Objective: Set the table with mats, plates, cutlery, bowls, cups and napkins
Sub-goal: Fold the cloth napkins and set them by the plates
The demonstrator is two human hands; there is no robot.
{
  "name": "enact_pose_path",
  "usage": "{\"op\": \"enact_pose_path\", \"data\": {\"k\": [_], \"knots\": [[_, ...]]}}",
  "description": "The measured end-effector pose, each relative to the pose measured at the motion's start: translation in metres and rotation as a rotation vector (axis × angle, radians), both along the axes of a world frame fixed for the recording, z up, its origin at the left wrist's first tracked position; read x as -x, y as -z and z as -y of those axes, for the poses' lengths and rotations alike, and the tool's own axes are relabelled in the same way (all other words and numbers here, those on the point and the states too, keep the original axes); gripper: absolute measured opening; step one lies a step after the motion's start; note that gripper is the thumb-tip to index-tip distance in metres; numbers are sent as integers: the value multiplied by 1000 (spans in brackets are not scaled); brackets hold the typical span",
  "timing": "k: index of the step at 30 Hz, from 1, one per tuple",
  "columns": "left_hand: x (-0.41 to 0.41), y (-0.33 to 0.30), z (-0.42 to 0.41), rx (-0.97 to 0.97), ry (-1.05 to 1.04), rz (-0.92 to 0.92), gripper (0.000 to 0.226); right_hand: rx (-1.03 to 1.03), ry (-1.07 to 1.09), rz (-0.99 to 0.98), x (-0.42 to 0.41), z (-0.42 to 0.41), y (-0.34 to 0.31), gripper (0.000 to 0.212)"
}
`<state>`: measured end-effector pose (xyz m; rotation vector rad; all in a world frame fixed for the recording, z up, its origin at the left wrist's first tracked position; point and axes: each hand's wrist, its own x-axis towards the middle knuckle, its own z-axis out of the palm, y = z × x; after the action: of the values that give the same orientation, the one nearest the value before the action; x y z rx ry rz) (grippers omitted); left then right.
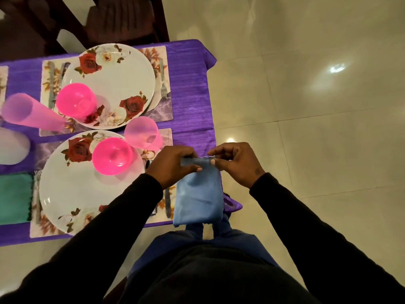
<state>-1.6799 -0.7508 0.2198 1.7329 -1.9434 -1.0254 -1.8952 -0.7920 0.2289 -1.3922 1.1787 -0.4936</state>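
Note:
A folded blue napkin (198,194) hangs over the right end of the purple-clothed table (188,88). My left hand (171,166) and my right hand (237,163) both pinch its top edge. Two rose-patterned plates sit on floral mats: a far plate (116,73) and a near plate (72,194). Each plate carries a pink bowl, one far (75,99) and one near (112,155). A pink cup (142,132) stands between the plates and another pink cup (28,114) stands at the left. A fork (162,80) lies right of the far plate. A knife (167,202) shows beside the napkin.
A green napkin (15,197) lies at the left edge beside the near mat. A white object (12,148) sits further left. A dark wooden chair (118,20) stands beyond the table's far side. Glossy tiled floor (306,106) fills the right.

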Motion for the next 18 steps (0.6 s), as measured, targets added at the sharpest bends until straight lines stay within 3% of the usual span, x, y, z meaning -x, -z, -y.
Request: {"op": "enact_pose_path", "data": {"k": [4,12,18], "knots": [[-2,-28,-21,77,3,71,20,52,-53,1,6,-17,-20,16],[-17,-69,-60,-21,-115,96,16,127,-61,19,27,-37,-52,19],[-22,-95,-79,-75,-315,-118,10,200,-127,-38,28,-41,-70,23]]}}
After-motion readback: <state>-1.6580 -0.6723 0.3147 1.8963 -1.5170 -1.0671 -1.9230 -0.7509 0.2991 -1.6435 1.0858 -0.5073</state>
